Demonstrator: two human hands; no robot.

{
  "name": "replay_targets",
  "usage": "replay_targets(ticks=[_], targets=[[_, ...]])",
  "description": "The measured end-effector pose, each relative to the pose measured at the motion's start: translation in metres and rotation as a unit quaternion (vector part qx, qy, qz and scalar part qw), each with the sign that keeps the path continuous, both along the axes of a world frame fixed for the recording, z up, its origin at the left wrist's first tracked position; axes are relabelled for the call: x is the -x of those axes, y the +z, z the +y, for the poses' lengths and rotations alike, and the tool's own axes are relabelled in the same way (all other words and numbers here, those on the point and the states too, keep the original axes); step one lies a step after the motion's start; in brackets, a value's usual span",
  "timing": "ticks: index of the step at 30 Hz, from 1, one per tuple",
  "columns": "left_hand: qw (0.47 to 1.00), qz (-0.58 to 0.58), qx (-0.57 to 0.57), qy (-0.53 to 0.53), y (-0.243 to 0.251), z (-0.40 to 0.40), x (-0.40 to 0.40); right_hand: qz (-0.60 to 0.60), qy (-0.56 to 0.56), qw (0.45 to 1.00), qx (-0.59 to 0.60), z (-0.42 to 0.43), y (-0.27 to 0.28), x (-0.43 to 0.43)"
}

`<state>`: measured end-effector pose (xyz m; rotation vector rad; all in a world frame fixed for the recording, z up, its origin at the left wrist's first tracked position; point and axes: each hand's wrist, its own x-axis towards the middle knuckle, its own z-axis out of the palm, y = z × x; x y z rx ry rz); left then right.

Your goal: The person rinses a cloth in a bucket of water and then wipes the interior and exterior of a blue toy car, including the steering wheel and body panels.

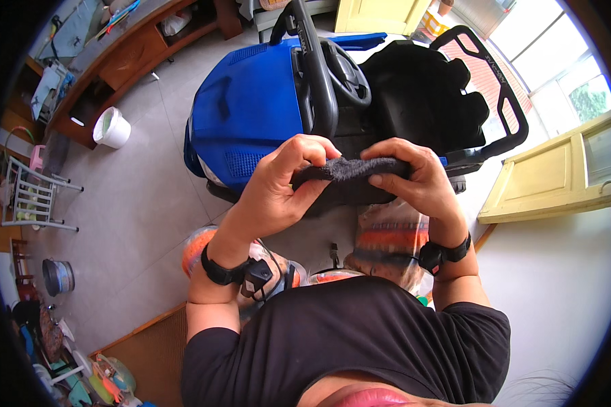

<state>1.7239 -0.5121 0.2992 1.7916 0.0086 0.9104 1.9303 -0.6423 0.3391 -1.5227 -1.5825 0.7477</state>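
A dark grey, fuzzy cloth (pixel 354 169), folded into a narrow strip, stretches between my two hands at chest height. My left hand (pixel 280 188) pinches one end between thumb and fingers. On the other end, the thumb and fingers of my right hand (pixel 412 170) are closed. Behind the cloth stands a blue ride-on toy car (pixel 254 96) with a black steering wheel (pixel 346 74), a black seat (pixel 417 86) and black roll bars (pixel 318 76). Its floor is partly hidden by my hands and the cloth.
A white bucket (pixel 113 128) stands on the tiled floor beside a brown wooden cabinet (pixel 127 61). Further left are a grey metal rack (pixel 35 196) and a dark tub (pixel 58 277). A yellow door (pixel 545 170) stands at right, and patterned plastic packages (pixel 392 239) lie below the car.
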Motion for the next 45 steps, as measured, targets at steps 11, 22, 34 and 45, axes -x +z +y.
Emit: replay_targets(ticks=[11, 22, 34, 45], targets=[[0.938, 0.094, 0.076, 0.325, -0.058, 0.091, -0.018, -0.354, -0.165, 0.883, -0.261, 0.137, -0.023, -0.029], [0.855, 0.258, -0.261, 0.367, -0.125, 0.072, -0.01, -0.18, -0.09, 0.979, -0.02, 0.133, -0.032, 0.007], [0.85, 0.321, -0.29, 0.302, -0.126, 0.069, -0.008, -0.351, -0.113, 0.929, 0.043, 0.324, -0.033, -0.085], [0.865, 0.324, -0.261, 0.28, -0.123, 0.068, -0.011, -0.225, -0.164, 0.951, 0.136, 0.42, -0.022, -0.128]])
